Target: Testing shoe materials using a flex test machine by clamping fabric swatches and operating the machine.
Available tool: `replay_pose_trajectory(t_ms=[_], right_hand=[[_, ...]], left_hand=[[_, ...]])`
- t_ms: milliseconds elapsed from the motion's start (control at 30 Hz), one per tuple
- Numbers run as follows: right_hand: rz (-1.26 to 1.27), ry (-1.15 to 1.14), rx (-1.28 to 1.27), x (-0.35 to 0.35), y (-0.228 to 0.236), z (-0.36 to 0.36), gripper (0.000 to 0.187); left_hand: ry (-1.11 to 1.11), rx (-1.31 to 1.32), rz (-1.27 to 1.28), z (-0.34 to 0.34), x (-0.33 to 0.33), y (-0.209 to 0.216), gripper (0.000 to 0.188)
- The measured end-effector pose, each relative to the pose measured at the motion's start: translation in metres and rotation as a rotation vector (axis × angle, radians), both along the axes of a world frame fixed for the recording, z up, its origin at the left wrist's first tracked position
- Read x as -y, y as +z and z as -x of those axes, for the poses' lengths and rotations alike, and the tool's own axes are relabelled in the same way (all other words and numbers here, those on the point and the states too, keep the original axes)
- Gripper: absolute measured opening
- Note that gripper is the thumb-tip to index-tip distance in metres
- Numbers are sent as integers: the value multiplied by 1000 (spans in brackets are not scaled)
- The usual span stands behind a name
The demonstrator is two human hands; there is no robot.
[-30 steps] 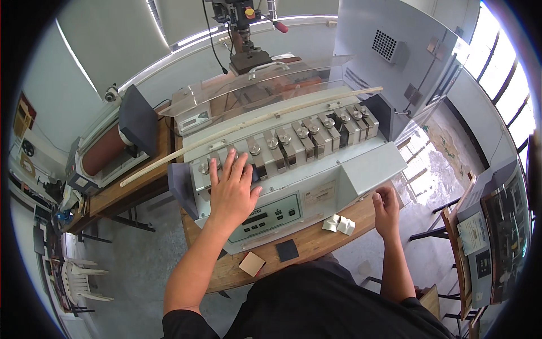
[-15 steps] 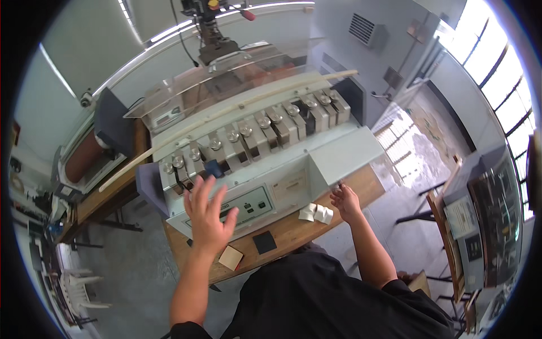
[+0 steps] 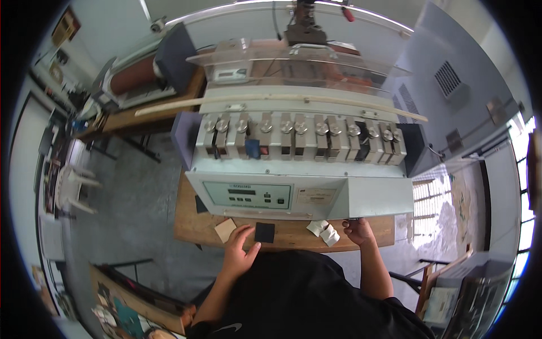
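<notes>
My left hand (image 3: pixel 240 253) is open, thumb and fingers apart, just over the front edge of the wooden table (image 3: pixel 372 233). It is nearest to a beige square piece (image 3: pixel 225 230) and a black square piece (image 3: pixel 265 233). My right hand (image 3: pixel 360 231) has its fingers curled at the lower edge of a pale grey testing machine (image 3: pixel 380 196), at a small dark part I cannot make out. Along the machine runs a row of metal clamps with round knobs (image 3: pixel 266 126). A blue flap of material (image 3: pixel 253 149) hangs from one clamp.
Crumpled white pieces (image 3: pixel 324 233) lie on the table left of my right hand. A clear cover (image 3: pixel 293 65) is raised behind the clamps, with a pale rod (image 3: pixel 271 100) in front of it. Another machine with a brown roller (image 3: pixel 134 75) stands at far left; a white chair (image 3: pixel 73 186) is below.
My left hand has dropped from in front of the control panel to the table's front edge. My right hand stays at the machine's lower right edge. The view has turned and levelled.
</notes>
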State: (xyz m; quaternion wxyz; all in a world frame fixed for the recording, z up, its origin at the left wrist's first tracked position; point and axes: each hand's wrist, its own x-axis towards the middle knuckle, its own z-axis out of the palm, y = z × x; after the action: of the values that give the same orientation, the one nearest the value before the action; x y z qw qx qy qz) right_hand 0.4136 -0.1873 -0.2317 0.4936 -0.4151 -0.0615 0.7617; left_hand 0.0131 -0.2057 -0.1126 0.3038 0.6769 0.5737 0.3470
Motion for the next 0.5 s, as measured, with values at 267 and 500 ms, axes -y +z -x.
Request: replay_pose_trajectory(t_ms=[267,500], right_hand=[[5,25,260,-8,-4,11,26],[35,-78,439,-8,9,26,24]], left_hand=[[60,-19,42,-19,11,-12,43],[53,-20,87,-42,27,-35,49]])
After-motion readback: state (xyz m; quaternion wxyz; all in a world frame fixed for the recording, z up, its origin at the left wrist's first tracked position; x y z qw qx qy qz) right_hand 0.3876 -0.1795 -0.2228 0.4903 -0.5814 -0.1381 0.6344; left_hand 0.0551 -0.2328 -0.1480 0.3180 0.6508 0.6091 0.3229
